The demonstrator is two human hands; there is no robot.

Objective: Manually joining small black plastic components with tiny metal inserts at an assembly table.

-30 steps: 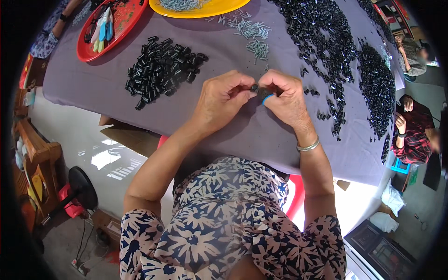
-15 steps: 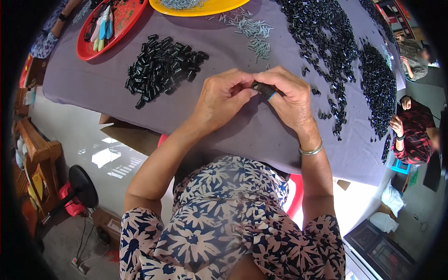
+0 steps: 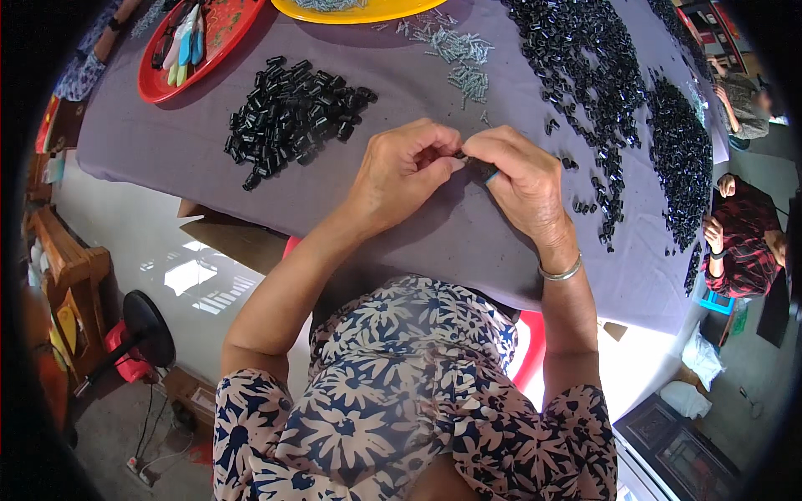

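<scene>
Let the meeting point of the two hands be the middle of the clock. There, above the tabletop [image 3: 451,242], is a small dark piece [image 3: 460,154], mostly covered by the fingers. The left hand [image 3: 399,171] comes from seven o'clock, and its grip is a pinch: thumb and forefinger press this piece at their tips, probably because it is too small for the whole palm. The right hand [image 3: 526,175] comes from five o'clock with its fingers curled inward to the same piece; whether its grip also pinches it, I cannot tell. A dark thing with a blue edge [image 3: 490,174] shows under the right fingers, maybe a cover which protects the skin.

Between nine and ten o'clock lies a compact pile of short black pieces [image 3: 292,121], seemingly kept apart from the bigger, spread heap of black pieces [image 3: 581,63] between one and two o'clock. At twelve o'clock, slim grey metal pins [image 3: 469,82] are scattered near the hands, which should make them easy to pick. The yellow tray [image 3: 359,17] at eleven o'clock carries more of them. At ten o'clock a red tray [image 3: 157,93] holds tools with coloured handles [image 3: 198,46], perhaps so that they do not mix with the loose parts.
</scene>
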